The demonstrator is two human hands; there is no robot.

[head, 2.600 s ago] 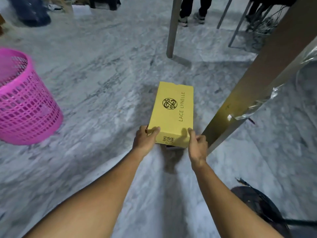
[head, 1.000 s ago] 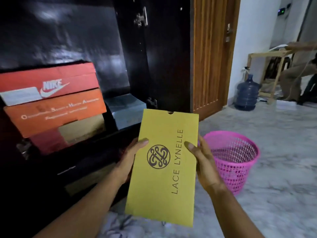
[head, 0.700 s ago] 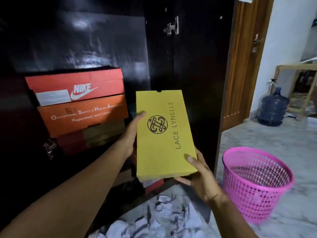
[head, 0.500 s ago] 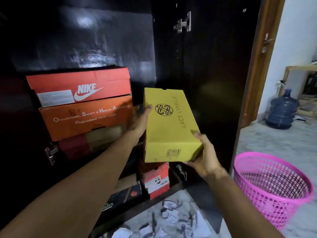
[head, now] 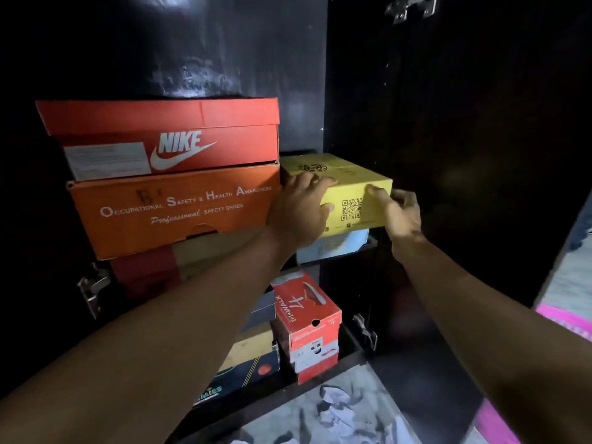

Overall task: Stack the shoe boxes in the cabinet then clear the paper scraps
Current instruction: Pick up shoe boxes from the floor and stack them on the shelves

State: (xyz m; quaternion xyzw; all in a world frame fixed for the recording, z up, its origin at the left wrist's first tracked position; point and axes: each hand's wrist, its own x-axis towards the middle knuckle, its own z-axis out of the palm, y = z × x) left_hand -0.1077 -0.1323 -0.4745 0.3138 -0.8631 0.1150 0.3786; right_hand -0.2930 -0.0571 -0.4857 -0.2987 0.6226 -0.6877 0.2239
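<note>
With both hands, left (head: 299, 211) and right (head: 398, 213), grasping the yellow Lace Lynelle box (head: 347, 190) at the shelf's right edge, I judge stacking nearly done; paper scraps (head: 336, 411) remain on the floor.

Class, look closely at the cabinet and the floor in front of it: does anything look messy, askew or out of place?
Yes. Crumpled paper scraps litter the floor below the cabinet. The orange safety-shoe box sits tilted, overhanging the box beneath. The yellow box, held by the left hand and right hand, juts past the pale box below.
</note>
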